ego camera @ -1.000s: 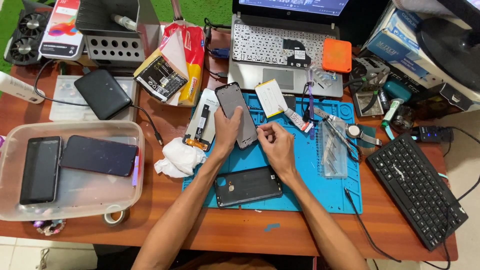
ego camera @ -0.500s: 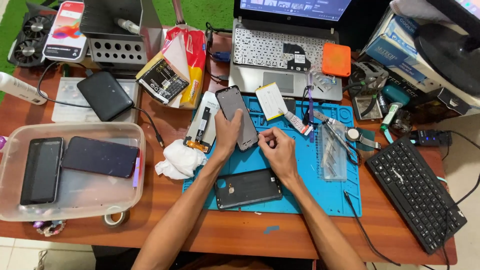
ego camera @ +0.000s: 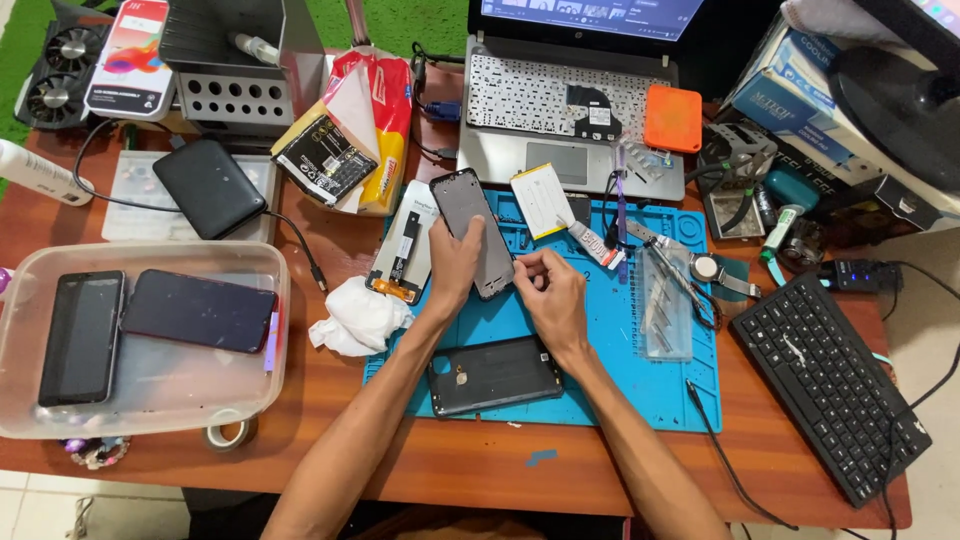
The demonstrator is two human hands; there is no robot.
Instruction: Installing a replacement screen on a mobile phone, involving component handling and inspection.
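The left hand [ego camera: 455, 265] grasps a grey phone screen panel [ego camera: 474, 228] at frame centre, propped over the blue mat [ego camera: 640, 385]; the right hand [ego camera: 552, 297], fingers curled, pinches its lower right edge. A black back cover [ego camera: 493, 374] lies just below, a laptop [ego camera: 570, 100] above

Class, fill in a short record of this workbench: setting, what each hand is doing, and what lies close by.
Setting: brown wooden desk with a blue rubber work mat
Left hand: holds down a grey rectangular phone screen panel
Right hand: fingers at the panel's right edge; whether they pinch a tool cannot be told
Near the wrists: black phone back cover on the mat
Left of mat: crumpled white tissue
Far left: clear plastic tray with two dark phones
Behind: open silver laptop
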